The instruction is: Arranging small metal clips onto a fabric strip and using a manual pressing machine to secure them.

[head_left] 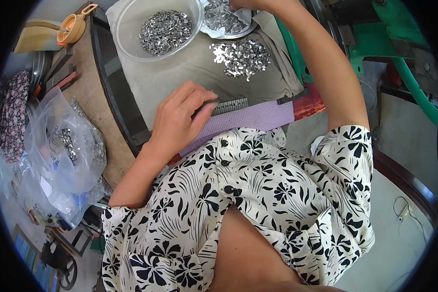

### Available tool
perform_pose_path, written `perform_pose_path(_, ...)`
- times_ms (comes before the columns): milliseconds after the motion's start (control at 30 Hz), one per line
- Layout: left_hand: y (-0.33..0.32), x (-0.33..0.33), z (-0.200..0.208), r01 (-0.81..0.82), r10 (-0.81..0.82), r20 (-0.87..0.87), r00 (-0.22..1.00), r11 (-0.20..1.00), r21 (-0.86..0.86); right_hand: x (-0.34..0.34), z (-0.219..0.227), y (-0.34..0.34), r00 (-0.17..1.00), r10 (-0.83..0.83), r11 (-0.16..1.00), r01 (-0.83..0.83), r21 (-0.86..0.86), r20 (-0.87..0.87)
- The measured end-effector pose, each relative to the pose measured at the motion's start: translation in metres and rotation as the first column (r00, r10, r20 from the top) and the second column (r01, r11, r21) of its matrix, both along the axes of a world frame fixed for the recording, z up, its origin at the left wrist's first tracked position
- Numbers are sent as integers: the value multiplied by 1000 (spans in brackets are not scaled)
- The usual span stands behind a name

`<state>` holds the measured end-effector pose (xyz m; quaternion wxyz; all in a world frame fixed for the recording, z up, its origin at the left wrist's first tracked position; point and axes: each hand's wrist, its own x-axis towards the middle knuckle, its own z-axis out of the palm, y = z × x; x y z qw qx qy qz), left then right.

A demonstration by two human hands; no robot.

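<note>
My left hand (179, 113) is curled round the left end of a slotted metal strip (232, 105), its thumb and fingers on either side of it. A row of thin metal pieces lines the strip, which lies along a lilac textured cloth (258, 118). At the upper edge my right hand (246, 4) reaches into a dish of slim silvery metal pins (224, 18); its fingers are mostly hidden or cut off by the frame. Between the two hands a loose heap of small flat shiny metal pieces (243, 58) lies on the grey-green cloth (180, 73).
A clear plastic tub (123, 34) of small metal parts stands beyond my left hand. Farther left are an orange cup-shaped holder (73, 29) and transparent plastic bags (63, 146) with metal parts. Green machine framing (370, 39) rises beside my right arm.
</note>
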<state>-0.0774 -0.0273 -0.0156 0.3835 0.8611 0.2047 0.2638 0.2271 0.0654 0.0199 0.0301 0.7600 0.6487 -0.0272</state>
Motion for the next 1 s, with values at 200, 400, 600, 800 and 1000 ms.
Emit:
perform_pose_path(200, 2, 1, 2, 24, -24, -46, 999, 1000, -3, 11, -38, 11, 966, 150, 975, -181, 133, 211)
perform_pose_path(400, 6, 4, 4, -67, 67, -6, 998, 996, -57, -13, -16, 15, 954, 189, 974, -212, 79, 231)
perform_pose_path(600, 18, 8, 1, -120, 121, 13, 993, 991, -50, -27, -14, 11, 947, 235, 971, -237, -17, 221)
perform_pose_path(800, 33, 6, 4, -216, 247, 69, 967, 929, -301, -12, -19, -6, 961, 182, 965, -215, 149, 210)
perform_pose_path(1000, 44, 25, 22, -190, 266, 227, 937, 932, -310, -6, -4, -41, 808, 22, 984, 86, 156, -589)
